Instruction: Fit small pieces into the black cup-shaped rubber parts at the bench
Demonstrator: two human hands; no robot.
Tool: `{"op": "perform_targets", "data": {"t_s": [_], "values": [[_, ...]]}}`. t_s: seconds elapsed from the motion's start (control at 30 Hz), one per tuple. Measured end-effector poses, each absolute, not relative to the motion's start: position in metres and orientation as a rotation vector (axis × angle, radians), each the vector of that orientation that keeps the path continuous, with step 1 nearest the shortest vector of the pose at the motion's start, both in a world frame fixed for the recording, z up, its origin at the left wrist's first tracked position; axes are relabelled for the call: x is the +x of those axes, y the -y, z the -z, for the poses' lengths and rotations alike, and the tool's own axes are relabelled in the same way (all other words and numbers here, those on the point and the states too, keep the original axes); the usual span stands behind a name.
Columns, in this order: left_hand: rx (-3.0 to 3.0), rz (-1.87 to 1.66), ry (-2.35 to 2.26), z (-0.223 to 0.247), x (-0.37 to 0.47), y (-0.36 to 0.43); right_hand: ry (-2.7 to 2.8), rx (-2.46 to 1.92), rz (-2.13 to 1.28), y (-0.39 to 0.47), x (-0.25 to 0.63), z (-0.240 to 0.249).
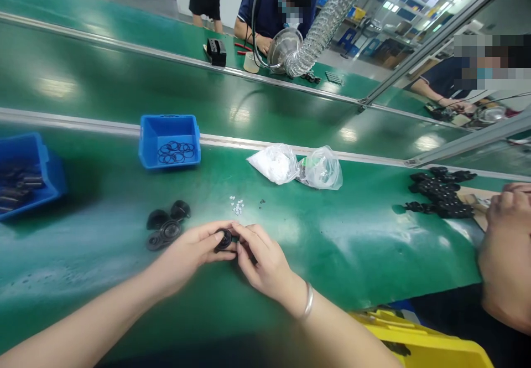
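A round black plastic part (224,239) with a ringed, cup-like face is gripped between the thumb and fingers of my left hand (207,243). Right beside it, my right hand (261,254) has its fingertips pinched together at the part's edge; whatever they hold is too small or hidden. Several more round black parts (170,229) lie on the green table left of my left hand. Beyond my fingers are a scatter of tiny white pieces (238,207) and a few tiny black rings (261,203).
A blue bin (169,160) holds thin black rings; another blue bin (53,174) at far left holds dark cylindrical parts. Two clear plastic bags (276,164) lie near the metal rail. Black parts (442,193) are heaped at right, near a co-worker's arm (506,252). A yellow crate (427,346) stands below.
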State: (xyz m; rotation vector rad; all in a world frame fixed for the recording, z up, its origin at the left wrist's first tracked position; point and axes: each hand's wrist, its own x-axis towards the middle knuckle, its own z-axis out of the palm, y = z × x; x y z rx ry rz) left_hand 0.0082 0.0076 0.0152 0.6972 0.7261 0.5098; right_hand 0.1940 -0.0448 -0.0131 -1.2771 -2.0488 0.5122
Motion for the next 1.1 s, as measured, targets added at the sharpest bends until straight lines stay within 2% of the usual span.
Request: {"op": "perform_targets", "data": {"t_s": [0.83,1.1], "values": [[0.994,-0.497,-0.823,-0.02,0.015,-0.005,2.101,-1.291,-0.431,0.049,0.194,0.027],[1.5,-0.58,-0.979,0.005,0.005,0.0,2.103,-1.278,-0.532,0.045,0.196,0.019]]}}
